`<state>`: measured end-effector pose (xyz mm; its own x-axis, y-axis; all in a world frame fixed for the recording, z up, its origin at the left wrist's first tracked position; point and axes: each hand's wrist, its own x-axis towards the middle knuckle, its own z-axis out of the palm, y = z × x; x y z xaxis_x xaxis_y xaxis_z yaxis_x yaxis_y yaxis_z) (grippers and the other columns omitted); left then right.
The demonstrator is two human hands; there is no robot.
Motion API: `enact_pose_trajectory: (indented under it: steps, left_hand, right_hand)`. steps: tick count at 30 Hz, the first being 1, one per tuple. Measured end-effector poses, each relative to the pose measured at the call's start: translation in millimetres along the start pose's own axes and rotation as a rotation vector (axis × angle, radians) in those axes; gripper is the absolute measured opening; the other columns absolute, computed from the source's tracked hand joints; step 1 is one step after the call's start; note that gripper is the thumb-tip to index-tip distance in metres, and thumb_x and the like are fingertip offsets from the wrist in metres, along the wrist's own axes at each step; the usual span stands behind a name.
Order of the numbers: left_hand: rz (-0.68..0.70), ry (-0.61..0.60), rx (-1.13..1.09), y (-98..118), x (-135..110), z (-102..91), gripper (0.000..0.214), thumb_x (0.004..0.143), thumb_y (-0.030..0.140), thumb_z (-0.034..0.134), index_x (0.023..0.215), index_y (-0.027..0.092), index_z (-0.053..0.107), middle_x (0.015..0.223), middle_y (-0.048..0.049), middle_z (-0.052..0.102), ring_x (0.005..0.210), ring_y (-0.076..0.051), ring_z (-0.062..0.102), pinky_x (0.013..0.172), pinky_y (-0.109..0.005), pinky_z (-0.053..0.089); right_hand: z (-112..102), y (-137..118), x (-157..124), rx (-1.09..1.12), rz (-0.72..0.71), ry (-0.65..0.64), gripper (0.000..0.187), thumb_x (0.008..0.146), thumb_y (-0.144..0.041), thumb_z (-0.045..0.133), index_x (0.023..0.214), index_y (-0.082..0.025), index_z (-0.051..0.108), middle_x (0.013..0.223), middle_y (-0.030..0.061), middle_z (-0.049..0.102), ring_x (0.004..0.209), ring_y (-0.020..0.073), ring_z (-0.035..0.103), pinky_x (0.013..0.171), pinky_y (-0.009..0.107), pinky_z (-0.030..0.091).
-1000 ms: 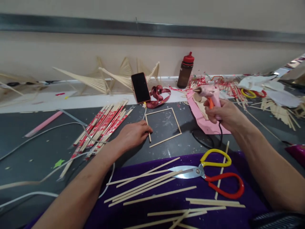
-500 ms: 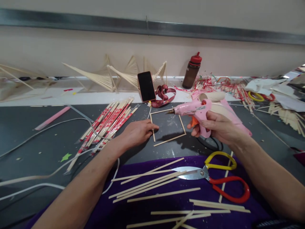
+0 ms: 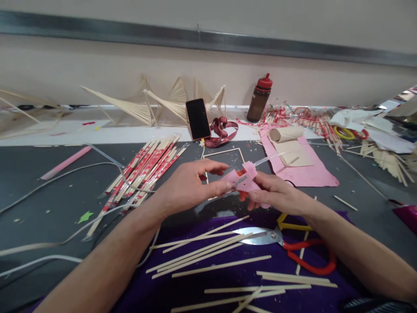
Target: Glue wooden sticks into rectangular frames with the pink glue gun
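Note:
My right hand point(image 3: 276, 191) grips a pink hot glue gun point(image 3: 245, 177) by its handle end. A clear glue stick point(image 3: 265, 160) pokes out of the gun's back, up to the right. My left hand point(image 3: 192, 180) reaches in from the left, thumb and forefinger apart around the gun's front end; I cannot tell how firmly they touch it. The nozzle is hidden or blurred there. Beneath lies a square of thin wooden sticks point(image 3: 224, 152), mostly covered by hands and gun. Large scissors point(image 3: 260, 236) with yellow and red handles rest on purple cloth point(image 3: 156, 300), among several loose sticks point(image 3: 221, 266).
Packed chopsticks point(image 3: 146, 169) lie to the left, near white cables point(image 3: 42, 259). A phone point(image 3: 198, 119) leans at the back, with a maroon lanyard point(image 3: 224, 132) and a bottle point(image 3: 259, 99). Pink fabric point(image 3: 321, 174) bears a cardboard tube point(image 3: 286, 134). Stick sculptures point(image 3: 130, 106) line the wall.
The glue gun has come left and down, turned and tilted, in my right hand. My left hand has lifted off the stick square and moved to the gun's front.

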<state>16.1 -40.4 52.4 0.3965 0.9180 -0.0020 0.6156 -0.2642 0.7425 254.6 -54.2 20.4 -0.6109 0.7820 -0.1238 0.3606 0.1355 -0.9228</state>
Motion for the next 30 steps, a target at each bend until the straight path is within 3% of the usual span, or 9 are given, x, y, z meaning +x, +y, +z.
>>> enact_pose_trajectory:
  steps: [5,12,18,25,30]
  left_hand:
    - [0.071,-0.134,-0.007,7.8,-4.0,6.6,0.036,0.069,0.035,0.064,0.104,0.028,0.067,0.100,0.0040,0.070,0.090,-0.017,0.062,0.080,-0.027,0.046]
    - [0.045,-0.158,-0.012,2.9,-0.9,10.0,0.029,0.070,0.031,0.061,0.097,0.025,0.069,0.090,0.0037,0.071,0.080,-0.016,0.062,0.074,-0.027,0.047]
    - [-0.017,-0.146,-0.052,-0.4,1.2,9.7,0.028,0.071,0.034,0.062,0.097,0.025,0.068,0.080,0.0053,0.069,0.069,-0.013,0.059,0.062,-0.023,0.043]
    - [-0.005,-0.143,-0.077,-2.0,1.7,8.9,0.028,0.073,0.037,0.062,0.097,0.024,0.068,0.083,0.0046,0.069,0.072,-0.014,0.059,0.064,-0.023,0.043]
    - [0.024,-0.136,-0.074,-1.9,0.2,8.3,0.030,0.074,0.037,0.061,0.100,0.024,0.068,0.092,0.0028,0.070,0.082,-0.017,0.061,0.071,-0.026,0.045]
  right_hand:
    - [10.1,-7.0,-4.5,-0.187,-0.062,0.006,0.025,0.090,-0.039,0.050,0.094,-0.015,0.055,0.078,0.0014,0.063,0.066,0.0102,0.055,0.058,0.022,0.040]
    - [-6.9,1.9,1.5,0.102,0.000,-0.226,0.034,0.091,-0.044,0.044,0.103,-0.016,0.059,0.093,0.0050,0.065,0.080,0.0135,0.060,0.068,0.024,0.046]
    - [-15.9,4.9,2.8,0.056,-0.023,-0.298,0.034,0.090,-0.038,0.048,0.114,-0.016,0.057,0.100,0.0044,0.063,0.084,0.0126,0.058,0.076,0.025,0.046]
    - [-16.0,4.1,2.2,-0.121,-0.142,-0.293,0.037,0.089,-0.040,0.050,0.117,-0.016,0.053,0.098,0.0033,0.063,0.083,0.0122,0.057,0.070,0.022,0.043]
    - [-14.1,2.0,0.2,-0.210,-0.100,-0.219,0.037,0.089,-0.044,0.049,0.114,-0.018,0.056,0.092,0.0020,0.065,0.075,0.0118,0.057,0.063,0.021,0.041]
